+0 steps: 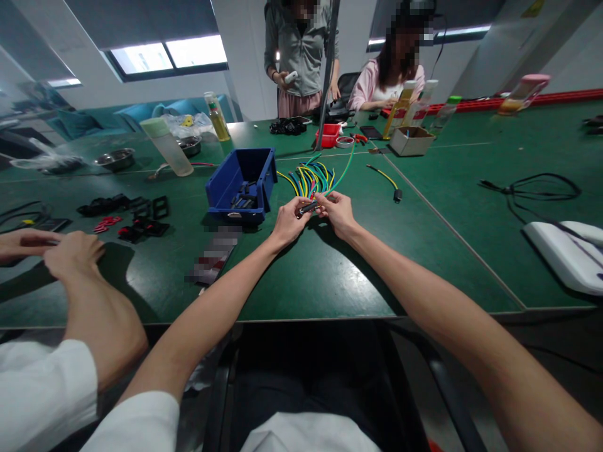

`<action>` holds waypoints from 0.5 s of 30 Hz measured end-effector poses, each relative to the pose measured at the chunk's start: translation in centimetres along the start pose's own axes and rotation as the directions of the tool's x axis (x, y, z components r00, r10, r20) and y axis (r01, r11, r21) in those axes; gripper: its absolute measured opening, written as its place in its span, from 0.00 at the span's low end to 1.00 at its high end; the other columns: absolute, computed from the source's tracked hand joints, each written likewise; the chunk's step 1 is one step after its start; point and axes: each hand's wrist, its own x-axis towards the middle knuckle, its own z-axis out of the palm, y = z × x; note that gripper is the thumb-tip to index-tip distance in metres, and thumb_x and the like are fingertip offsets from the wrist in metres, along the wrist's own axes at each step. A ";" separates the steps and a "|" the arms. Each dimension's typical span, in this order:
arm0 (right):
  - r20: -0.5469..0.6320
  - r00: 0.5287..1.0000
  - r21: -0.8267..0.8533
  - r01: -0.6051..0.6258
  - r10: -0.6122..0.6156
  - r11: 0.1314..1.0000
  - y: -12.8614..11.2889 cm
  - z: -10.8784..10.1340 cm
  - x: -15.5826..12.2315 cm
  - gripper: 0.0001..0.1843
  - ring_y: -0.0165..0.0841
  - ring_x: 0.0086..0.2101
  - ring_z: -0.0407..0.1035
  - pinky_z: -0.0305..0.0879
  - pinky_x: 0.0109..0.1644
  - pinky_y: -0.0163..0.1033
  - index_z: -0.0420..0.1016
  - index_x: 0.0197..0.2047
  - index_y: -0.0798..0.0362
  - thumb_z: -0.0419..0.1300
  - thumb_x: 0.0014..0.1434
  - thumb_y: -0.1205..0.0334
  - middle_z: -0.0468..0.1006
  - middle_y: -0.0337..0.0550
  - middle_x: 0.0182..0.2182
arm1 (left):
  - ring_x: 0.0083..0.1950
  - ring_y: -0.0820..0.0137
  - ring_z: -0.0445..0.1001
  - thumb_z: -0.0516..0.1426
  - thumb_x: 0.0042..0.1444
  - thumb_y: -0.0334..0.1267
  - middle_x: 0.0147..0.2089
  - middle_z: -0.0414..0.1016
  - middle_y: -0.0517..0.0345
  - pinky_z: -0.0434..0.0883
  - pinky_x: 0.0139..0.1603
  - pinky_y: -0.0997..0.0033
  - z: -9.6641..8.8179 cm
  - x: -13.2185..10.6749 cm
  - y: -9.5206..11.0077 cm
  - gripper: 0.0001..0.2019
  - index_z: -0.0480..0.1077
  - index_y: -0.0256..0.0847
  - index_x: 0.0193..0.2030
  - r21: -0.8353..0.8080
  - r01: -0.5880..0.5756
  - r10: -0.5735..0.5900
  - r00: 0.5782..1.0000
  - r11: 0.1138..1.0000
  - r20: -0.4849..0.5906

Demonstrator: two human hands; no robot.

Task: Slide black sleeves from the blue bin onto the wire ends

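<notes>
My left hand [292, 220] pinches a small black connector [307, 208] just above the green table. My right hand [338, 212] is closed beside it, fingertips almost meeting the left ones. A long green wire [349, 164] curves down into the right fingers; its end is hidden there. Right behind both hands lies a bundle of yellow, green and blue wires [308, 177]. Left of them stands a blue bin [219, 194] with several black connectors [245, 196] inside. A loose yellow wire [384, 176] with a black connector on its end [398, 196] rests to the right.
At left, a co-worker's hands [70, 251] work near black parts [141, 213] and red pieces [107, 223]. Bottles [164, 147], a red box [328, 135] and a small carton [411, 143] stand farther back. A white device [565, 254] and black cable [541, 188] lie right. Two people are opposite.
</notes>
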 end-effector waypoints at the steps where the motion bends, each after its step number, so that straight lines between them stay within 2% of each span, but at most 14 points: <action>1: -0.007 1.000 -0.007 0.004 -0.004 1.000 -0.1 0.0 0.0 0.25 0.25 0.22 0.67 0.63 0.23 0.29 0.71 0.29 0.54 0.72 0.40 0.43 0.73 0.36 0.22 | 0.46 0.64 0.79 0.59 0.53 0.31 0.44 0.80 0.51 0.72 0.49 0.65 0.0 0.0 0.2 0.12 0.71 0.39 0.46 -0.007 0.003 -0.003 1.000 1.000 0.008; 6: -0.049 0.999 -0.056 0.020 -0.023 0.998 -1.0 0.2 -0.2 0.26 0.27 0.22 0.68 0.64 0.24 0.32 0.67 0.26 0.52 0.70 0.41 0.39 0.71 0.36 0.21 | 0.47 0.65 0.79 0.57 0.54 0.27 0.47 0.80 0.50 0.71 0.51 0.64 0.8 -0.2 1.0 0.12 0.67 0.40 0.45 -0.190 0.102 -0.093 0.994 0.976 0.058; 9: -0.061 0.996 -0.086 0.061 -0.066 0.994 -1.5 0.1 -0.2 0.26 0.27 0.21 0.67 0.64 0.24 0.33 0.65 0.25 0.51 0.69 0.42 0.38 0.71 0.36 0.20 | 0.45 0.66 0.79 0.55 0.52 0.24 0.47 0.80 0.49 0.71 0.47 0.67 1.3 -0.3 1.5 0.14 0.65 0.39 0.45 -0.297 0.194 -0.174 0.980 0.935 0.092; 12: -0.073 0.991 -0.136 0.106 -0.117 0.985 -1.7 -0.1 0.0 0.25 0.26 0.19 0.65 0.61 0.22 0.32 0.65 0.25 0.51 0.69 0.44 0.39 0.71 0.36 0.19 | 0.46 0.66 0.79 0.56 0.49 0.23 0.48 0.79 0.50 0.70 0.41 0.71 1.5 -0.3 1.9 0.17 0.64 0.39 0.45 -0.382 0.287 -0.262 0.958 0.878 0.118; 15: -0.081 0.986 -0.162 0.130 -0.145 0.978 -1.7 -0.3 0.2 0.24 0.26 0.18 0.64 0.58 0.20 0.31 0.66 0.24 0.52 0.69 0.44 0.41 0.72 0.36 0.19 | 0.46 0.67 0.78 0.57 0.45 0.22 0.48 0.79 0.50 0.69 0.40 0.72 1.6 -0.4 2.0 0.19 0.66 0.39 0.46 -0.482 0.360 -0.341 0.931 0.799 0.131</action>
